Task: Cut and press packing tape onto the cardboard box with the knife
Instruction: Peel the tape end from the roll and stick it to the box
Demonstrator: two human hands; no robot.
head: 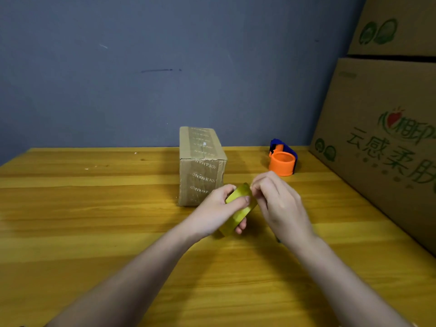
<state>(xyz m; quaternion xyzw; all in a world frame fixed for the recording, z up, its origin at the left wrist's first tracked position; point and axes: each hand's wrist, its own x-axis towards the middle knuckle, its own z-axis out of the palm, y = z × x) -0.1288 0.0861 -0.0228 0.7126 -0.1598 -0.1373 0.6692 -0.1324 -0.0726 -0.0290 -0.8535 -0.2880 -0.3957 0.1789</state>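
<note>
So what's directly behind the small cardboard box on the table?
Behind the small cardboard box only the blue-grey wall shows. The strip of table right behind it is covered by the box.

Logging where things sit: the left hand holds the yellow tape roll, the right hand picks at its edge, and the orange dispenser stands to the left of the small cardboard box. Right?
Not quite. In the head view the orange dispenser stands right of the small cardboard box. The rest holds: left hand holds the tape roll; right hand picks at it.

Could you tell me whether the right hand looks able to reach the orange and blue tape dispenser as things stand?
Probably yes: nothing lies between the right hand and the dispenser, though its fingers now pinch at the tape roll.
</note>
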